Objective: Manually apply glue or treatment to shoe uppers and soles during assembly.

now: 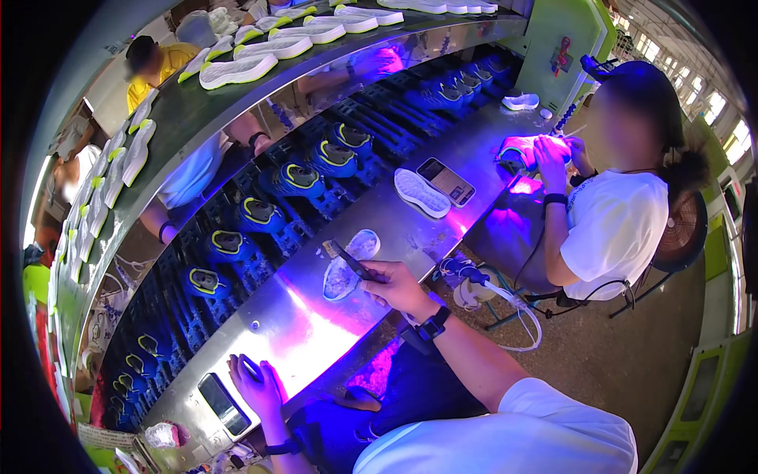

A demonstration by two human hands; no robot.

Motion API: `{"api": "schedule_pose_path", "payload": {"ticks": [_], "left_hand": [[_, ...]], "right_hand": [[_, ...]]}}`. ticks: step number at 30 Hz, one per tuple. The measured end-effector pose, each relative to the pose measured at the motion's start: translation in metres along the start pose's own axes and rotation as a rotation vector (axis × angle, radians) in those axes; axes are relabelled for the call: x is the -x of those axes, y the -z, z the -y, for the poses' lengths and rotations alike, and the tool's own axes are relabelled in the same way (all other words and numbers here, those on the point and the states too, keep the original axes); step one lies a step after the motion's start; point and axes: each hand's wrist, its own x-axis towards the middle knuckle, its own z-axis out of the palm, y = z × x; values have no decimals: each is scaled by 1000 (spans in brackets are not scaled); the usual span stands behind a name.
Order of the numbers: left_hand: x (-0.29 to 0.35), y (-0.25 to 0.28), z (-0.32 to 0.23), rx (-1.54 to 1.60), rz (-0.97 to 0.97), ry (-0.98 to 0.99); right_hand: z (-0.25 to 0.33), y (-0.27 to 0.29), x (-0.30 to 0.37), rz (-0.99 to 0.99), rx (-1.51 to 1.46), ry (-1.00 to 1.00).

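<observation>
My right hand (pixel 399 286) is closed around the dark handle of a brush (pixel 354 263). The pale brush head is over a white shoe sole (pixel 341 280) lying on the metal bench; whether it touches the sole I cannot tell. My left hand (pixel 257 389) lies low over the bench edge, fingers mostly stretched out, beside a phone (pixel 224 404). A small dark curved shape shows between its thumb and fingers, too unclear to name. Bright violet light falls on the bench between my hands.
Dark blue shoe uppers (pixel 296 180) stand on a conveyor (pixel 395 150) behind the bench. White soles (pixel 308 35) line the shelf above. To the right, a co-worker (pixel 616 213) handles a shoe (pixel 521 154); another sole (pixel 422 193) and phone (pixel 447 182) lie between us.
</observation>
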Motion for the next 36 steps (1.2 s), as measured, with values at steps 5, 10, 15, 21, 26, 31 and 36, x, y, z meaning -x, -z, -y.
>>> {"api": "schedule_pose_path", "payload": {"ticks": [5,10,15,21,26,31,36], "left_hand": [[1,2,-39,-17,-2,14],[-1,3,-24,11,13,3],[9,5,20,14,-26,-23],[24,18,37,112,-164,-82],[32,29,51,85,-133,-109],[46,51,62,121,-77,-12],[21,93,58,273,101,84]], "right_hand": [[15,31,-6,22,-5,4],[3,19,-2,-7,-24,15],[-17,-15,5,-6,5,18],[-15,-39,22,16,5,2],[-16,-51,45,-67,78,0],[-12,-69,62,-72,116,-8],[-13,-69,70,-124,111,-2]]}}
